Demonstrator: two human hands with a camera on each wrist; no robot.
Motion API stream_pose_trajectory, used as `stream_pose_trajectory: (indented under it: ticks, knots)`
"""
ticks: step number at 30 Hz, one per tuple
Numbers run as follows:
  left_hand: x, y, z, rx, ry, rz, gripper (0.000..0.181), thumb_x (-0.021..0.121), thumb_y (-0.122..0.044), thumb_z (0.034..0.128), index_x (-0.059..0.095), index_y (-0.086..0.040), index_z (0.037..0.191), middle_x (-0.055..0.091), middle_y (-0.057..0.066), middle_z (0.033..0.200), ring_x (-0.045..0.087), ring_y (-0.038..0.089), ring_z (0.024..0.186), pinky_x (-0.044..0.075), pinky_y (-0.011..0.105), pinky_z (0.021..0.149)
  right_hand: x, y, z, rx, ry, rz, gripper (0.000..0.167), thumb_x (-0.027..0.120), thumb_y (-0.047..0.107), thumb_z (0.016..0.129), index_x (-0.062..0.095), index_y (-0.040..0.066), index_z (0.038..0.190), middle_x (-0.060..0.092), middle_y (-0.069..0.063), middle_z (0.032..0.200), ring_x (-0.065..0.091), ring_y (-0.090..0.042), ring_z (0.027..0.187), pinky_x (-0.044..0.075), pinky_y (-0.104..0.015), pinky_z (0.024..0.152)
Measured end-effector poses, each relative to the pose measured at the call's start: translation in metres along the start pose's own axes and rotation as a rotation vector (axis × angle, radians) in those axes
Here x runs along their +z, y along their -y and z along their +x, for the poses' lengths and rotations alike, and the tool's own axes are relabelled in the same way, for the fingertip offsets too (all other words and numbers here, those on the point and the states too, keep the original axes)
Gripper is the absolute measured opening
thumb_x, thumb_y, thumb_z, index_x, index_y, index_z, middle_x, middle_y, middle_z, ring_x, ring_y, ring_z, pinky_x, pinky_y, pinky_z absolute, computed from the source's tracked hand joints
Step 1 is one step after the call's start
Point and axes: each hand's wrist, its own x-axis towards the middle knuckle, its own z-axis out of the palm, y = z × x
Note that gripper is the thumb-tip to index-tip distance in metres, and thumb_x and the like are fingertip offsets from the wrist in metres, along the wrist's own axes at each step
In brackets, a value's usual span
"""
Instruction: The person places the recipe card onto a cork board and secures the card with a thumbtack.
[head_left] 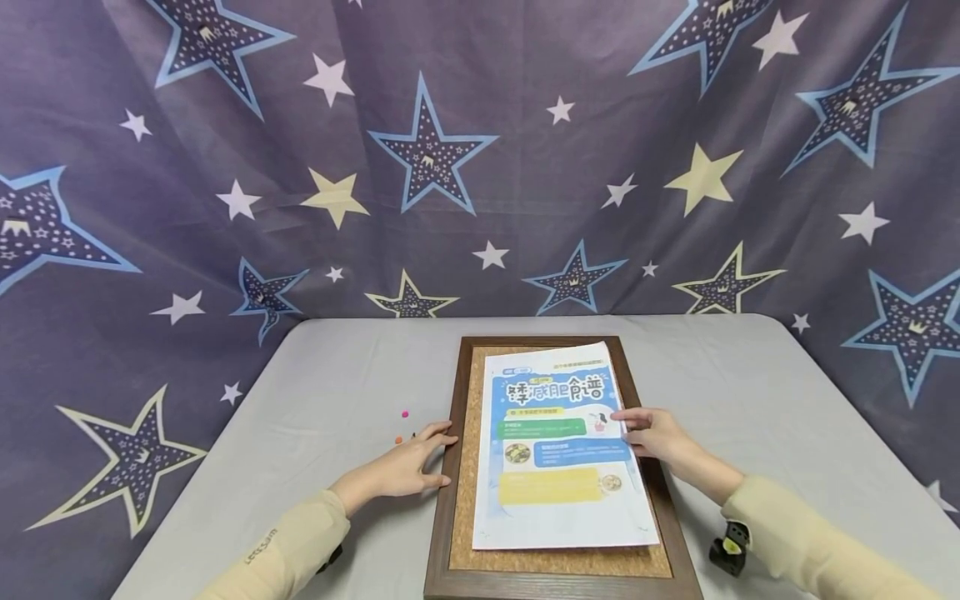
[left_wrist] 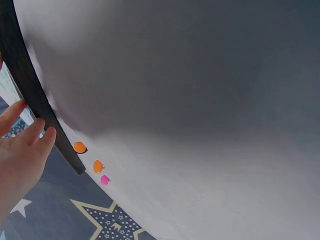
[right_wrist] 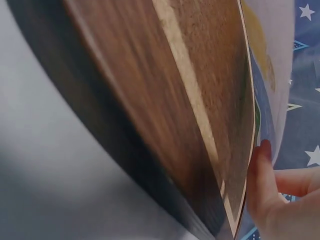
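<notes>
A cork board (head_left: 462,533) with a dark brown wooden frame lies on the table. On its cork lies a printed paper sheet (head_left: 562,525) with blue, green and yellow blocks and Chinese lettering, slightly tilted. My right hand (head_left: 660,437) pinches the sheet's right edge; in the right wrist view, the fingers (right_wrist: 265,165) are at that edge, which stands lifted off the cork. Against the frame's left side (left_wrist: 37,90) rest the spread fingertips of my left hand (head_left: 408,462). Beyond that hand are small orange (left_wrist: 98,166) and pink (left_wrist: 104,180) pushpins.
A grey cloth covers the table (head_left: 360,367), which reaches back to a purple star-patterned curtain (head_left: 480,167). The pushpins lie close to the frame's left side. A black wrist device (head_left: 730,547) hangs under the right sleeve.
</notes>
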Motion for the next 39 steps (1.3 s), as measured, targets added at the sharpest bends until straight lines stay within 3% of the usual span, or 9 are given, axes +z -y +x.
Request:
stream_pose_trajectory:
  ticks: [7, 19, 39]
  knots:
    - [0.001, 0.001, 0.0, -0.005, 0.001, -0.006, 0.058, 0.059, -0.032, 0.0837, 0.04, -0.004, 0.13, 0.021, 0.014, 0.142, 0.036, 0.035, 0.121, 0.036, 0.048, 0.092, 0.004, 0.001, -0.002, 0.008, 0.015, 0.022, 0.034, 0.05, -0.008, 0.083, 0.049, -0.01, 0.116, 0.049, -0.029, 0.114, 0.059, -0.014, 0.078, 0.051, -0.03, 0.067]
    - [0.002, 0.001, 0.0, 0.0, -0.004, -0.005, 0.057, 0.059, -0.031, 0.0834, 0.041, -0.003, 0.129, 0.022, 0.016, 0.142, 0.037, 0.035, 0.121, 0.036, 0.046, 0.093, 0.009, 0.001, -0.002, 0.026, 0.008, 0.004, 0.033, 0.05, -0.008, 0.083, 0.05, -0.01, 0.116, 0.055, -0.024, 0.105, 0.06, -0.015, 0.076, 0.051, -0.03, 0.064]
    - [-0.002, -0.002, 0.0, 0.003, 0.007, -0.023, 0.056, 0.059, -0.028, 0.0841, 0.04, -0.001, 0.129, 0.021, 0.018, 0.142, 0.035, 0.036, 0.121, 0.034, 0.048, 0.094, 0.009, -0.008, -0.001, -0.087, 0.015, -0.055, 0.031, 0.05, -0.011, 0.082, 0.051, -0.013, 0.112, 0.059, -0.023, 0.098, 0.062, -0.023, 0.078, 0.052, -0.033, 0.066]
